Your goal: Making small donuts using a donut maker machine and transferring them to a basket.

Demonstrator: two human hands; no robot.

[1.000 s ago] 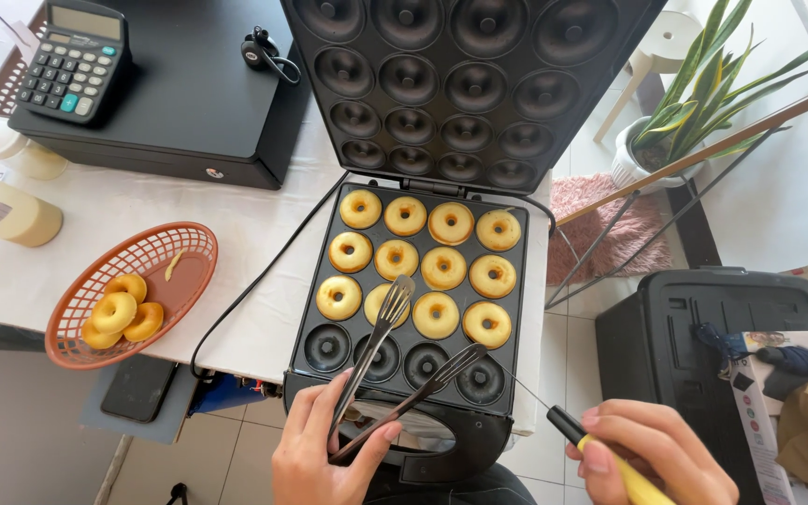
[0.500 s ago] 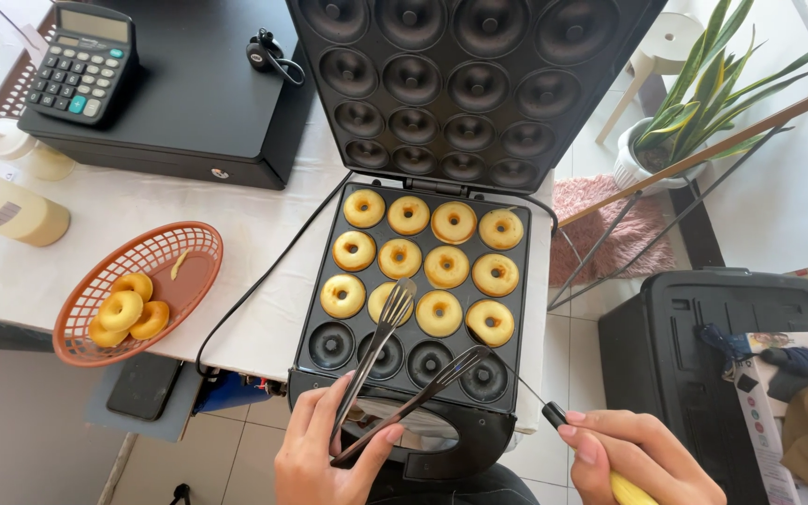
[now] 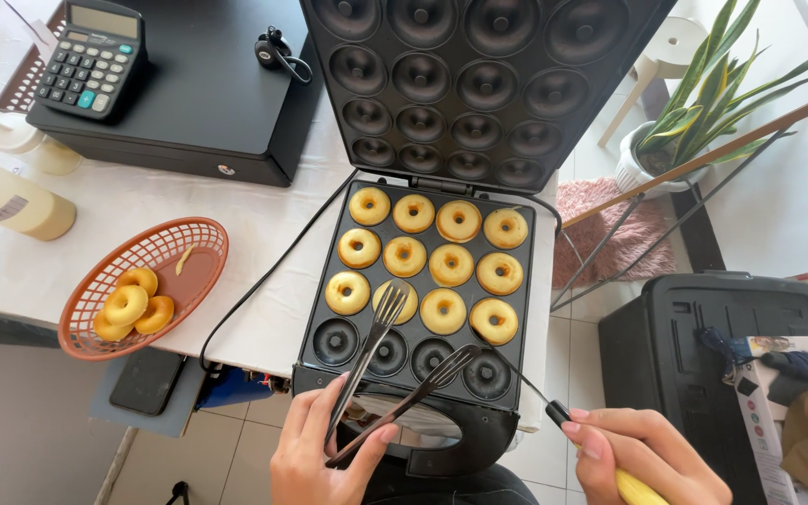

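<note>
The mini doughnuts sit in the open doughnut maker in the middle of the desk, filling the three far rows of moulds, while the four moulds in the near row are bare. In the one view from my head, my left hand is closed around the grip of a pair of fork-tipped tongs. One tip lies on the doughnut second from the left in the nearest filled row, and the other tip is spread over the bare moulds. My right hand is closed on the yellow handle of a thin metal pick, whose point is near the right end of the bare row. I judge this to be the lifting-out step, with the tongs not yet closed on a doughnut. A next move would call for pinching that doughnut gently at its sides and raising it clear of the mould rim. The orange basket with three doughnuts in it is to the left, near the desk's near edge, and the black cord runs across the gap between it and the maker. The raised lid walls off the far side, so open room lies to the near and left.
</note>
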